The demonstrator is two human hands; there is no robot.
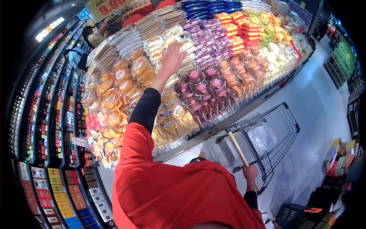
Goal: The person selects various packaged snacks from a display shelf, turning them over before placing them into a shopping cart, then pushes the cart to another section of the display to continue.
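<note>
My left hand (172, 58) reaches far over the snack display, fingers spread, palm down at the white-and-yellow packets (156, 58). Purple-wrapped packets (204, 42) lie just right of it, and bags of round tan snacks (142, 68) are on its left. Below my forearm are clear bags of yellow snacks with round labels (177, 111). My right hand (250, 173) is closed around the handle (237, 148) of a wire shopping cart (280, 131). Inside the cart is a crumpled clear plastic bag (262, 138).
Tall stocked shelves (42, 114) run along the left, with two people (76, 57) near them. A yellow price sign (106, 8) hangs over the display's far end. Cardboard boxes (340, 156) and a black crate (288, 215) stand at the right on the tiled floor (305, 110).
</note>
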